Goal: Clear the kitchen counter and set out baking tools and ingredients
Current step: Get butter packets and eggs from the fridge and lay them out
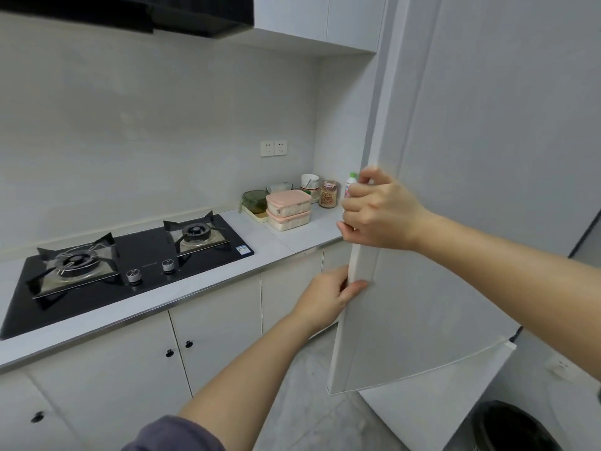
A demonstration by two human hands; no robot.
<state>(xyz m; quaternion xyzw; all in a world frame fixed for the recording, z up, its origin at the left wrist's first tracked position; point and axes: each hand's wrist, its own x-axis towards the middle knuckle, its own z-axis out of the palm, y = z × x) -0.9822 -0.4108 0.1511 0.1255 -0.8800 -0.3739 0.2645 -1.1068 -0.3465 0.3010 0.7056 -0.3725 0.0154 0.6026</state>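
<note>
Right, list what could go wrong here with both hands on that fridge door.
1. The left hand curls its fingers around the fridge door edge, so they may get pinched if the door swings shut.
2. The door edge stands close to the white bottle at the counter's end, beside the right hand; a quick swing might knock it over.
3. The black bin sits on the floor by the fridge and could trip a step.

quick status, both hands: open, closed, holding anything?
Left hand: closed on the edge of the white door, lower down.
Right hand: closed on the same door edge, higher up.
</note>
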